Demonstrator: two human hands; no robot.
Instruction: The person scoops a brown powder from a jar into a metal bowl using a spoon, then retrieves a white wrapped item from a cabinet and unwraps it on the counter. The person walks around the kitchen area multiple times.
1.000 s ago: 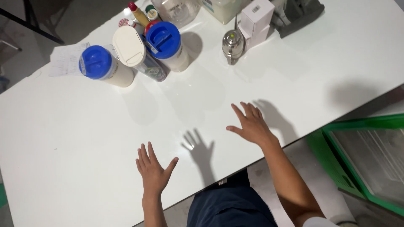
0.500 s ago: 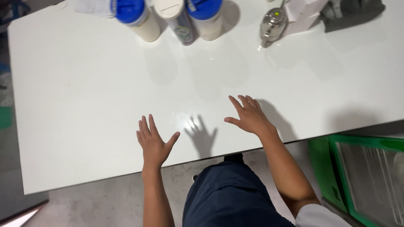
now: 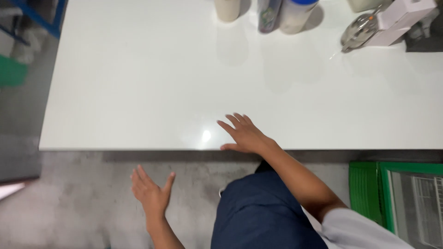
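My right hand (image 3: 243, 134) lies flat with fingers apart on the near edge of the white table (image 3: 138, 92), holding nothing. My left hand (image 3: 150, 193) hangs open below the table edge, over the grey floor, empty and touching nothing. At the far edge of the table stand a cream tub (image 3: 228, 8), a slim printed container (image 3: 269, 16) and a blue-lidded tub (image 3: 295, 14), all cut off by the frame's top. They are well out of reach of both hands.
A shiny metal pot (image 3: 357, 32) and a white box (image 3: 399, 20) sit at the far right of the table. A green crate (image 3: 369, 193) stands on the floor at the right. My dark-trousered legs (image 3: 263, 216) are below the table edge.
The view has tilted down and back, so the tubs slid to the top edge. My left hand came off the table and now hangs over the floor; my right hand stays at the table edge.
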